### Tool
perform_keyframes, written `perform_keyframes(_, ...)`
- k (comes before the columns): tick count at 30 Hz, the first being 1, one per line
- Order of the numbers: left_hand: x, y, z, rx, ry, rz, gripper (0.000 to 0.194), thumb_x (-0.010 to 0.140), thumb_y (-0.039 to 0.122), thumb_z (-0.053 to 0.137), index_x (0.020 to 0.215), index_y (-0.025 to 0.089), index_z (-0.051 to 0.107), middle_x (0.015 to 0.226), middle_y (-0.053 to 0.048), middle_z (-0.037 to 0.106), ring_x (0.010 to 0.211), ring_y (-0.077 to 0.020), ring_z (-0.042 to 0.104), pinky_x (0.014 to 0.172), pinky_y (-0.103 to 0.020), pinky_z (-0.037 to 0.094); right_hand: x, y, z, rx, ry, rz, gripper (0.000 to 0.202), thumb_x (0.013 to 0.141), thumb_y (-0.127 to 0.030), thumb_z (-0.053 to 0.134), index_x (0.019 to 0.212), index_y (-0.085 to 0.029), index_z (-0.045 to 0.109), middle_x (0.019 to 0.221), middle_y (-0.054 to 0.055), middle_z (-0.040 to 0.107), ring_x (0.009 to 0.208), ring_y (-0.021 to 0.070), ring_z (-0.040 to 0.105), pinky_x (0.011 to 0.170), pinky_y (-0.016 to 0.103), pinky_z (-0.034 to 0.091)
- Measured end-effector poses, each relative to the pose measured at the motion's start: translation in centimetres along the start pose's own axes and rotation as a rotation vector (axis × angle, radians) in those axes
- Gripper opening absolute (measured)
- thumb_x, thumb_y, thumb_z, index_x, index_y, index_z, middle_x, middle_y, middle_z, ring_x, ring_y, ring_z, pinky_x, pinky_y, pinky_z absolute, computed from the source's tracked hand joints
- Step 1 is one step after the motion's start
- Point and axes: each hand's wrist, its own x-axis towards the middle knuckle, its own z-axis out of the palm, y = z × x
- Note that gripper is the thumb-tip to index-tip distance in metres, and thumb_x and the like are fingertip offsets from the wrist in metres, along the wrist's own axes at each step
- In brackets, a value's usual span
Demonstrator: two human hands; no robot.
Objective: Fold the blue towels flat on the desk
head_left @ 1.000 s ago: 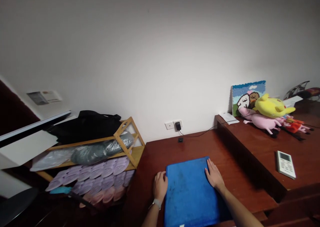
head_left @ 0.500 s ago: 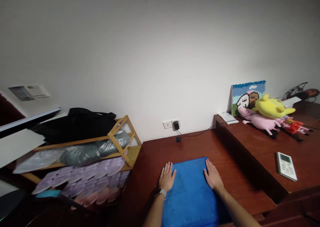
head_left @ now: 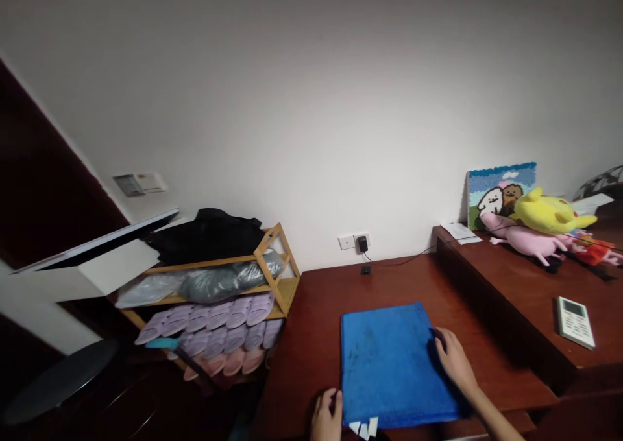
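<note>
A blue folded cloth (head_left: 394,363) lies flat on the reddish-brown desk, with dark smudges on its upper left part. White tags (head_left: 365,428) stick out from its near left edge. My left hand (head_left: 327,416) is low in the picture beside the cloth's near left corner, fingers loosely bent and nothing visible in them; its lower part is cut off by the frame. Along the right side of the cloth, my right hand (head_left: 455,363) hovers or rests with bent fingers, thumb apart and holding nothing. Whether its fingertips touch the cloth I cannot tell.
The raised desk section (head_left: 516,298) on the right carries a white remote-like device (head_left: 575,322), plush toys (head_left: 549,214) and a dog picture (head_left: 501,194). A black plug (head_left: 362,244) sits in the wall socket. On the left stands a wooden rack (head_left: 280,285) with clogs (head_left: 214,318).
Both hands have left the cloth's far corners and moved back toward me, the left one farther. The view has turned left, and the cloth's near edge with white tags now shows.
</note>
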Motion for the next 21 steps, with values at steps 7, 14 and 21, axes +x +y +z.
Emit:
perform_keyframes(7,-3.9,5.2,-0.9,0.157,-0.131,-0.118,0.036,0.096,0.048,0.053,0.108,0.021,0.072,0.115,-0.017,0.080,0.113,-0.0322,0.074,0.096,-0.036,0.051,-7.7,4.3,-2.9,0.094,-0.160,0.323,0.048,0.067,-0.075,0.050,0.076,-0.031,0.068,0.089,0.013,0.080,0.097,0.0413,0.076,0.087,0.047,0.058)
perform_keyframes(14,-5.6,7.6,-2.2,0.346,-0.152,-0.058,0.032,0.099,0.041,0.049,0.101,0.018,0.072,0.113,-0.020,0.079,0.112,-0.0323,0.074,0.091,-0.035,0.050,-9.1,0.8,-4.4,-0.019,-0.213,0.398,0.036,0.066,-0.068,0.054,0.056,-0.034,0.054,0.061,0.013,0.072,0.079,0.0441,0.076,0.078,0.052,0.055)
perform_keyframes(21,-7.7,5.2,-1.3,0.154,-0.073,-0.100,0.024,0.092,0.045,0.062,0.081,0.024,0.064,0.099,-0.011,0.078,0.101,-0.0287,0.076,0.088,-0.034,0.053,-11.7,-0.5,-6.5,0.245,-0.189,0.468,0.038,0.054,-0.065,0.066,0.045,-0.031,0.051,0.054,0.008,0.067,0.068,0.0362,0.073,0.068,0.044,0.053)
